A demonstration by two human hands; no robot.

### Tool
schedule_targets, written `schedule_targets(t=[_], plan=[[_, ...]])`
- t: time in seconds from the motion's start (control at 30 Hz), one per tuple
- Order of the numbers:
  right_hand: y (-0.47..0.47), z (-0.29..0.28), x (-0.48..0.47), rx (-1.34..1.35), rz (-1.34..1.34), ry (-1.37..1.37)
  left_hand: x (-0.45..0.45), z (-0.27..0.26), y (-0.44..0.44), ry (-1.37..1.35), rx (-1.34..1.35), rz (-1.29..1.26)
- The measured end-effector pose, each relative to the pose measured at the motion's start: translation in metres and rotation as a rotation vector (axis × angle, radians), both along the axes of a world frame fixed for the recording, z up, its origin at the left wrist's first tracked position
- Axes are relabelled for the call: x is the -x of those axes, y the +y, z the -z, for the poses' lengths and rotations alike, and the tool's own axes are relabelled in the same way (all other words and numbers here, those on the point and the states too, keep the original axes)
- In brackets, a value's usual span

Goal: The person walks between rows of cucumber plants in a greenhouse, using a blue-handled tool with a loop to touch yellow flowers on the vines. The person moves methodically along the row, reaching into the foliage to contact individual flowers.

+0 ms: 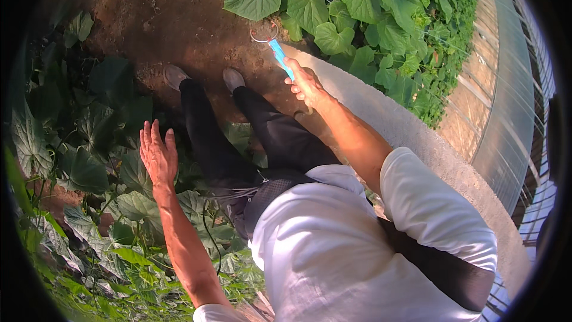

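My right hand [305,81] is closed around the light blue handle [281,59] of a hand tool. At the handle's far end is a thin, curved metal part [264,40] with small red bits on it, above the soil beside a concrete edge. My left hand [159,152] holds nothing, its fingers stretched out, over large green leaves [134,172] of broad-leaved vine plants. More such leaves [333,38] grow just beyond the tool. The exact kind of tool cannot be told.
A curved concrete ledge [402,129] runs along my right side. Brown soil [178,18] lies around my shoes [233,79]. Dense vines [80,143] stand close on my left. Farther right are plastic sheeting [509,94] and thin wires or bars.
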State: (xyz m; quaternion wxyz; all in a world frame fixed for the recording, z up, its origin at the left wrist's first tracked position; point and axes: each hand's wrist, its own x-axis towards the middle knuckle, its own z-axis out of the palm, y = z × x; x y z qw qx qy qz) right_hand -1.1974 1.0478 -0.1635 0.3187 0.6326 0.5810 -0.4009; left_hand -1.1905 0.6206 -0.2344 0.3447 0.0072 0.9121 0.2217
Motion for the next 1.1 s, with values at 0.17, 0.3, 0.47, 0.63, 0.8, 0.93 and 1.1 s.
schedule_targets(t=[0.17, 0.3, 0.47, 0.63, 0.8, 0.93, 1.1], plan=[[-0.007, 0.000, -0.009, 0.016, -0.131, -0.093, -0.038, -0.013, 0.006, -0.003, -0.065, -0.159], [-0.023, -0.009, 0.012, 0.025, -0.236, -0.056, -0.062, -0.035, 0.000, -0.060, -0.093, -0.301], [-0.039, -0.019, 0.064, 0.067, -0.289, 0.052, -0.058, -0.052, -0.012, -0.097, -0.110, -0.367], [-0.068, -0.028, 0.146, 0.089, -0.346, 0.128, -0.013, -0.071, -0.031, -0.124, -0.079, -0.362], [-0.073, -0.021, 0.255, 0.039, -0.440, 0.234, 0.028, -0.075, -0.044, -0.036, -0.132, -0.379], [-0.049, -0.012, 0.354, 0.007, -0.614, 0.068, 0.062, -0.077, -0.052, -0.003, -0.116, -0.415], [0.011, -0.025, 0.458, -0.134, -0.666, 0.144, 0.100, -0.078, -0.044, -0.074, -0.098, -0.539]])
